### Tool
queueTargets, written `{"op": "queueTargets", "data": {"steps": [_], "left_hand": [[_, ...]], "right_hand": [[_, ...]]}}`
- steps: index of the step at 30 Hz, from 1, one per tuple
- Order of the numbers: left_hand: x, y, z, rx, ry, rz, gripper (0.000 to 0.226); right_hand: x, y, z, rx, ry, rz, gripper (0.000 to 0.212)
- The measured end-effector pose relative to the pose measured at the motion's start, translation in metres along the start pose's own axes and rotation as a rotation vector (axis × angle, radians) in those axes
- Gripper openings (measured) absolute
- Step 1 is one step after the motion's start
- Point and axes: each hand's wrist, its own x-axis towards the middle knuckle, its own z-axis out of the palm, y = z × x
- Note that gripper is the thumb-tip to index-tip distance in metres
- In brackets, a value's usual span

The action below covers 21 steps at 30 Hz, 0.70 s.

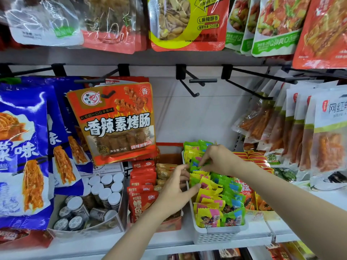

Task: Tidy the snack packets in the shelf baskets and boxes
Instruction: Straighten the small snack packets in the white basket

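On the shelf [169, 241], the basket [214, 235] runs front-to-back.
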Motion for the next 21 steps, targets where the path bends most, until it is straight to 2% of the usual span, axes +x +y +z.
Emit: {"op": "queueTargets", "data": {"steps": [5, 7, 10, 13, 16, 19, 21], "left_hand": [[-0.001, 0.001, -0.001, -0.016, -0.019, -0.036, 0.060], [0.000, 0.005, -0.002, -0.031, -0.024, -0.059, 0.058], [0.001, 0.017, -0.002, -0.115, 0.043, -0.101, 0.065], [0.003, 0.034, -0.004, -0.221, 0.096, -0.084, 0.065], [-0.001, 0.051, -0.006, -0.432, 0.091, -0.074, 0.052], [-0.010, 0.063, -0.007, -0.775, 0.021, -0.099, 0.032], [-0.016, 0.065, -0.008, -0.907, 0.002, -0.117, 0.029]], "right_hand": [[-0.003, -0.005, -0.005, 0.072, 0.236, 0.086, 0.006], [-0.007, -0.003, -0.024, 0.268, 0.323, 0.110, 0.004], [-0.015, -0.001, -0.055, 0.685, 0.320, 0.182, 0.007], [-0.022, 0.004, -0.081, 0.893, 0.463, 0.198, 0.011], [-0.029, 0.010, -0.099, 1.024, 0.542, 0.222, 0.014], [-0.036, 0.012, -0.098, 1.072, 0.508, 0.266, 0.016], [-0.039, 0.011, -0.094, 1.086, 0.505, 0.280, 0.016]]}}
